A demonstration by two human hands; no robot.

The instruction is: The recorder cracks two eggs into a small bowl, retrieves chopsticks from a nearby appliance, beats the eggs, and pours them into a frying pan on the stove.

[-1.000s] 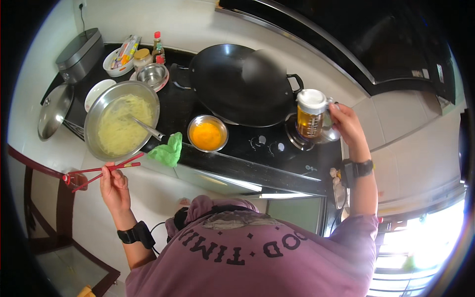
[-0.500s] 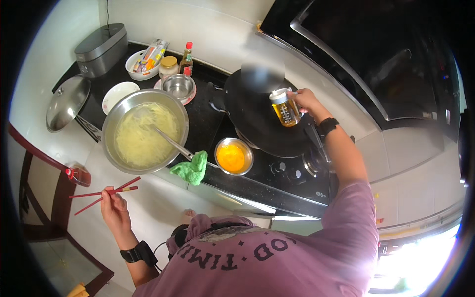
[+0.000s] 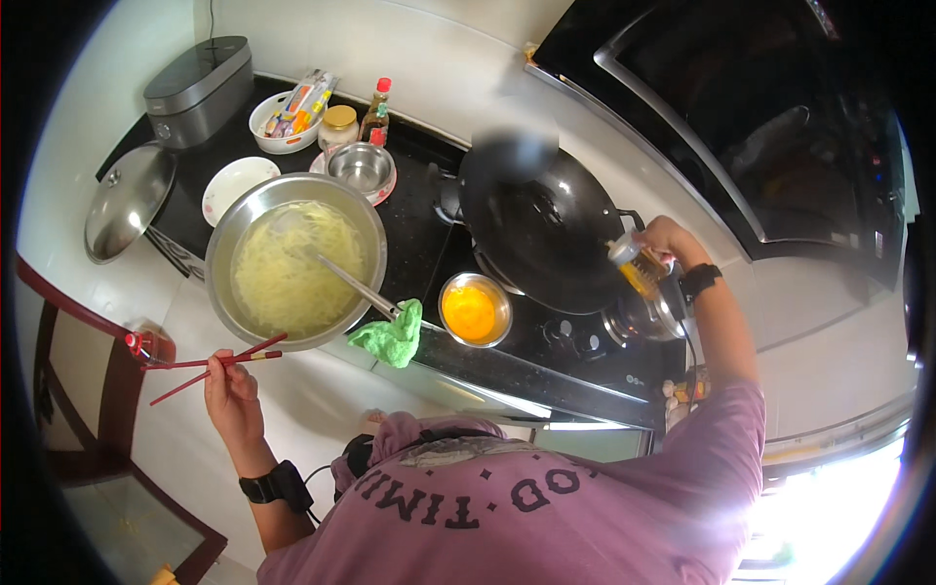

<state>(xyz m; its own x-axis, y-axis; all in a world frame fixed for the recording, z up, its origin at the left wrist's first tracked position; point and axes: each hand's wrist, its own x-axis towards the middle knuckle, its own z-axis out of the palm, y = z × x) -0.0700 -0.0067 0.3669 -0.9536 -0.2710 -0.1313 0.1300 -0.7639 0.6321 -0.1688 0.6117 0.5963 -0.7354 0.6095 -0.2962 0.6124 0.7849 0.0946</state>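
My left hand (image 3: 234,395) is closed around a pair of dark red chopsticks (image 3: 252,357), crossed and held off the counter's front edge. In my right hand (image 3: 671,237) is a clear oil bottle (image 3: 639,268) with a white lid and golden oil, tilted at the right rim of the black wok (image 3: 546,239). Wet, shiny streaks show on the wok's inner surface. In front of the wok stands a small metal bowl (image 3: 505,314) of orange-yellow liquid that looks like beaten egg (image 3: 468,312). No stream from the bottle can be made out.
A large steel basin (image 3: 220,292) holds pale shreds in water and a ladle (image 3: 356,283); a green cloth (image 3: 390,337) lies beside it. Behind are a white plate (image 3: 229,185), jar (image 3: 338,127) and sauce bottle (image 3: 375,109). The range hood (image 3: 731,127) overhangs the right side.
My right hand has carried the oil bottle from above the wok rightward to its right rim. The chopsticks in my left hand have shifted slightly. The view has moved a little.
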